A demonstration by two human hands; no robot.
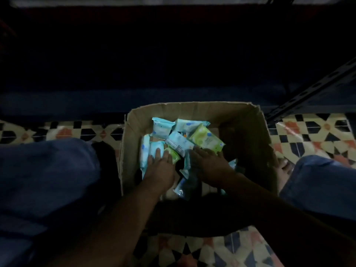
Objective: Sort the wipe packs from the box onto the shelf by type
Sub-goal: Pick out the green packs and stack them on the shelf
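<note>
An open cardboard box [192, 109] stands on the floor between my knees. Inside lie several wipe packs, most of them light blue [161, 128], with a green pack [206, 140] at the right and a smaller green one [172, 154] near the middle. My left hand [159, 168] reaches into the box, fingers stretched flat over blue packs at the left. My right hand [209, 166] lies palm down on the packs in the middle, fingers reaching toward the green pack. What sits under either palm is hidden. The shelf [173, 54] beyond the box is dark.
Patterned floor tiles [312, 135] surround the box. My knees in blue trousers [48, 180] flank it left and right. A slotted metal shelf upright [317, 89] slants at the right. A bare foot [285, 166] shows beside the box's right wall.
</note>
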